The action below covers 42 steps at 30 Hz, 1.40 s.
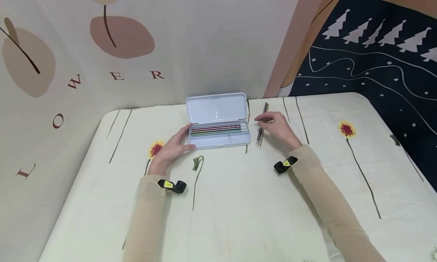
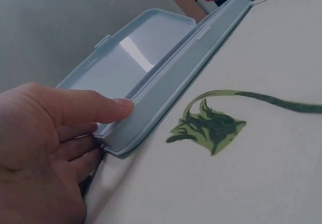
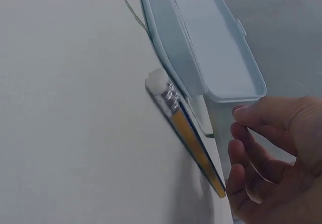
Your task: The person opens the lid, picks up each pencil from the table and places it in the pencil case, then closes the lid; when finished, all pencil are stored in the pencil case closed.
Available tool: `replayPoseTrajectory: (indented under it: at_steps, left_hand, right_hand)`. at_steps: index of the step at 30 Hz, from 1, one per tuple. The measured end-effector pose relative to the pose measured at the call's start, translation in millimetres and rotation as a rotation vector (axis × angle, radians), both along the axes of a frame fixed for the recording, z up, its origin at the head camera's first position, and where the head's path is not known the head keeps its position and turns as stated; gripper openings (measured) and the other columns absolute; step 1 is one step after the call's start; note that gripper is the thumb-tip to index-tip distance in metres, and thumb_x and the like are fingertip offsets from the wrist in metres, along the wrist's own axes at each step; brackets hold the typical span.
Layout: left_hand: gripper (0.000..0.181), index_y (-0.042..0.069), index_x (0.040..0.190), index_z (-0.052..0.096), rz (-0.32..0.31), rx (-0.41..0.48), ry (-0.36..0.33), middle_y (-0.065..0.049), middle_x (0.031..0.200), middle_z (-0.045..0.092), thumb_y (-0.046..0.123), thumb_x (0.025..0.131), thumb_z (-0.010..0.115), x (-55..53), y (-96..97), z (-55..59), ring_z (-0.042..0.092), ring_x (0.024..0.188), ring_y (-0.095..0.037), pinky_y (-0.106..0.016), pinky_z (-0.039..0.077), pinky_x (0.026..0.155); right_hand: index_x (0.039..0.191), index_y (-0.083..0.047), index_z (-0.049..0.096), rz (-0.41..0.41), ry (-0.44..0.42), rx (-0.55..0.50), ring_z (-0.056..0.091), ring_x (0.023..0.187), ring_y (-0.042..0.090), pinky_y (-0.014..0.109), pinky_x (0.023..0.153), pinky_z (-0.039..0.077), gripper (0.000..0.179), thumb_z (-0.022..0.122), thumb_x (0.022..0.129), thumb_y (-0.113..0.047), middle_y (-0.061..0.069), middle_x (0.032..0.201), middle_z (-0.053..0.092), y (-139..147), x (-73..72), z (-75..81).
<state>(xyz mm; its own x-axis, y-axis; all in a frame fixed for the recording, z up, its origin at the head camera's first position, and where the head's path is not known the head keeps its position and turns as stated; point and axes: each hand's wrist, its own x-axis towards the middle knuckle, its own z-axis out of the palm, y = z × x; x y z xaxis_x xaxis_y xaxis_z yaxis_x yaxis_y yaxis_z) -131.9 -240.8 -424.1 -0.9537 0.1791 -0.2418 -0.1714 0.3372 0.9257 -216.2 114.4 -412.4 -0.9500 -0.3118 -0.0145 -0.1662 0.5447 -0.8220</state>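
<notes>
A pale blue pencil case (image 1: 220, 142) stands on the table with its lid (image 1: 217, 108) raised. Several striped pencils with white erasers (image 1: 218, 129) lie side by side in its rear compartment. My left hand (image 1: 173, 146) holds the case's left end, the thumb (image 2: 121, 110) against the front wall and the other fingers round the end. To the right of the case, a few loose pencils (image 1: 260, 135) lie together on the cloth, eraser ends toward me. Over them hovers my right hand (image 1: 277, 127), fingers loosely bent; the right wrist view shows nothing between fingers and thumb.
A white tablecloth (image 1: 218, 216) printed with flowers and stems covers the table. Behind it hangs a pale cloth (image 1: 211, 38) with leaf shapes and letters. A dark cloth with trees (image 1: 368, 65) hangs at the right. Both wrists wear black straps with cameras (image 1: 285, 164).
</notes>
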Motion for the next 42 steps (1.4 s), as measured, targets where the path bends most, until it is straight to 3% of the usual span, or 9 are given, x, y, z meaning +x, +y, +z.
replayPoseTrajectory:
  at_steps: [11, 20, 30, 42]
  left_hand:
    - [0.085, 0.011, 0.155, 0.021, -0.007, 0.002, 0.013, -0.011, 0.160, 0.015, -0.002, 0.084, 0.066, -0.8, -1.3, -1.7, 0.006, 0.146, -0.020, -0.040, 0.003, 0.117]
    - [0.085, 0.011, 0.155, 0.020, -0.006, -0.015, 0.006, -0.010, 0.160, 0.014, -0.001, 0.084, 0.067, -0.9, -0.8, -1.8, 0.005, 0.146, -0.020, -0.041, 0.002, 0.117]
    - [0.084, 0.012, 0.155, 0.022, 0.007, -0.012, -0.010, -0.009, 0.160, 0.015, -0.001, 0.085, 0.066, -0.7, 0.8, -0.1, 0.006, 0.146, -0.018, -0.039, 0.003, 0.117]
    - [0.084, 0.013, 0.155, 0.021, 0.007, -0.026, -0.006, -0.009, 0.160, 0.015, -0.001, 0.085, 0.066, -0.6, 0.6, 0.3, 0.006, 0.146, -0.018, -0.039, 0.005, 0.117]
  right_hand:
    - [0.111, 0.004, 0.069, -0.082, -0.041, -0.035, 0.059, 0.100, 0.030, 0.039, 0.089, 0.045, 0.023, 0.061, 0.090, 0.000, 0.020, 0.112, 0.066, 14, 4.3, -9.9]
    - [0.116, 0.003, 0.066, -0.158, -0.077, 0.013, 0.059, 0.104, 0.032, 0.042, 0.093, 0.046, 0.026, 0.061, 0.091, -0.003, 0.020, 0.114, 0.064, 21, 3.3, -12.2]
    - [0.121, 0.004, 0.062, -0.267, -0.057, 0.057, 0.058, 0.093, 0.030, 0.038, 0.081, 0.045, 0.037, 0.067, 0.088, -0.013, 0.018, 0.103, 0.063, 9, 0.8, -18.4]
    - [0.130, 0.000, 0.056, -0.339, -0.122, 0.170, 0.053, 0.088, 0.029, 0.037, 0.075, 0.042, 0.051, 0.068, 0.083, -0.015, 0.014, 0.103, 0.060, -9, -0.3, -15.1]
